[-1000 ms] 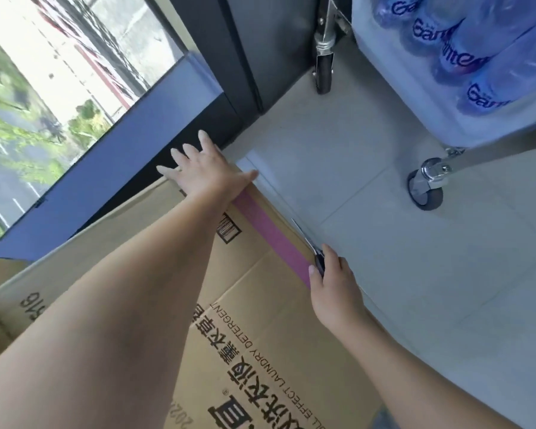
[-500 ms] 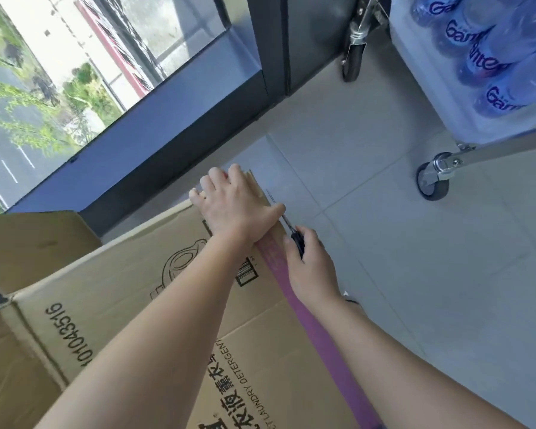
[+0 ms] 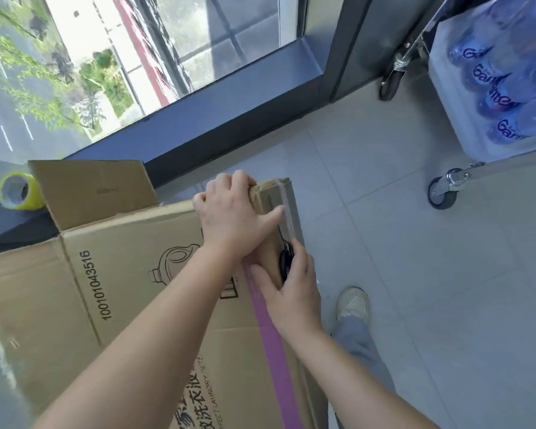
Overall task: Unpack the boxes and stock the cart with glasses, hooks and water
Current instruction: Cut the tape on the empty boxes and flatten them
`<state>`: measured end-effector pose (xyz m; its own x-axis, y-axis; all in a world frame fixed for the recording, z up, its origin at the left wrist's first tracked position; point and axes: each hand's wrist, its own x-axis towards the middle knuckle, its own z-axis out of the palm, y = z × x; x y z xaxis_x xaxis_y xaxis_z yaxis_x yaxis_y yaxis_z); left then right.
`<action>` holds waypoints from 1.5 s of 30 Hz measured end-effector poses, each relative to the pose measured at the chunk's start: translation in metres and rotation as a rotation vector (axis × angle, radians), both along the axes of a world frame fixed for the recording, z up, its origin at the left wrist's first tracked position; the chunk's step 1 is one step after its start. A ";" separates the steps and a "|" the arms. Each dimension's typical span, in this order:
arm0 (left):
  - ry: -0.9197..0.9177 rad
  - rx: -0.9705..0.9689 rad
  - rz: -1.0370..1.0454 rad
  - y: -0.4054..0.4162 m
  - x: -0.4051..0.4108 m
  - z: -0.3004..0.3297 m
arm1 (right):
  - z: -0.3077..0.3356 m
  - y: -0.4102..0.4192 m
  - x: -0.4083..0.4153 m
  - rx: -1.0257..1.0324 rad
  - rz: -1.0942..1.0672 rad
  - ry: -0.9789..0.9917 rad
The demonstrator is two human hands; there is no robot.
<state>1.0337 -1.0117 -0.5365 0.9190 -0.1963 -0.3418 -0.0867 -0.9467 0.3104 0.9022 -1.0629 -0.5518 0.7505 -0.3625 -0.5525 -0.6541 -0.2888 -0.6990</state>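
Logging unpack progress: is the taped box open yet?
Shut. Pink tape still runs along the cardboard box seam; the scissors are at its far end.

The cardboard box (image 3: 112,292) fills the lower left; a tape roll (image 3: 20,191) sits behind it, the cart (image 3: 489,156) upper right.

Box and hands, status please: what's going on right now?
Left hand grips the box at its far corner. Right hand holds scissors at the taped seam. Purple tape partly on. Nothing in the way.
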 end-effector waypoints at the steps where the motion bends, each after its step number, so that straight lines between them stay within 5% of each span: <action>1: 0.035 -0.001 0.025 0.010 0.006 0.004 | 0.003 0.007 0.001 0.012 0.025 -0.011; 11: 0.192 -0.233 0.208 0.135 0.018 0.046 | 0.017 0.083 0.013 0.066 0.240 -0.024; 16: 0.194 -0.439 0.069 0.148 -0.007 0.075 | 0.044 0.103 -0.014 -0.085 0.125 -0.205; 22: 0.194 -0.437 -0.074 0.115 -0.022 0.098 | 0.068 0.071 -0.019 -0.114 0.131 -0.251; 32: 0.191 -0.544 0.436 0.229 0.016 0.104 | 0.086 0.144 0.062 -0.079 0.537 -0.123; 39: 0.371 -0.772 0.539 0.337 0.007 0.098 | 0.080 0.244 0.027 -0.201 0.628 -0.047; 42: 0.427 -0.755 0.601 0.383 0.019 0.098 | 0.070 0.287 0.016 -0.200 0.719 -0.076; 45: 0.149 -0.475 0.644 0.409 0.012 0.083 | 0.054 0.318 0.004 -0.172 0.781 -0.016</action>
<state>1.0458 -0.6024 -0.4536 0.8526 0.2010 -0.4824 0.5039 -0.5610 0.6568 0.9066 -0.7451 -0.4973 0.8297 0.1922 -0.5240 -0.2085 -0.7642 -0.6104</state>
